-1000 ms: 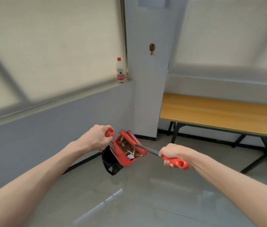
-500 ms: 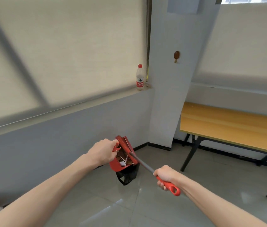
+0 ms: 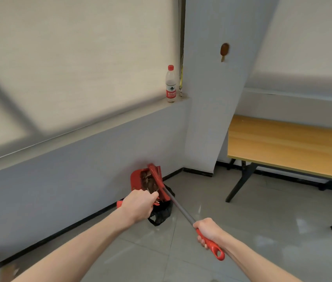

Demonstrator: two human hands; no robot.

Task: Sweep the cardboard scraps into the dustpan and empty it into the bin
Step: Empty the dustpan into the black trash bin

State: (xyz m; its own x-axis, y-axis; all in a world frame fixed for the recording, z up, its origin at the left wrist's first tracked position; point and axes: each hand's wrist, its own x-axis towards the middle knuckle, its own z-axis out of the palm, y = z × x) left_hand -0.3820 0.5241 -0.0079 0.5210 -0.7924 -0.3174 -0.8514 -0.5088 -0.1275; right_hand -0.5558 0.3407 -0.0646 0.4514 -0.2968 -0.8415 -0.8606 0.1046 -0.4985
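My left hand (image 3: 138, 205) grips the handle of a red dustpan (image 3: 137, 180), which is tipped up above a bin lined with a black bag (image 3: 162, 213) by the wall. Brown cardboard scraps (image 3: 150, 183) lie inside the pan. My right hand (image 3: 207, 231) holds the red grip of a broom with a grey shaft (image 3: 179, 207). The red broom head (image 3: 158, 180) rests across the open side of the pan, against the scraps. Most of the bin is hidden behind my left hand and the pan.
A wooden table (image 3: 287, 143) on black legs stands at the right. A water bottle (image 3: 170, 84) with a red cap stands on the window ledge by the pillar. The floor is grey glossy tile. Something pale and a cardboard piece (image 3: 8, 270) show at the bottom left.
The dustpan and broom have moved forward and down toward the wall, over the black-bagged bin. The pan has tilted up more steeply, and my view has shifted left.
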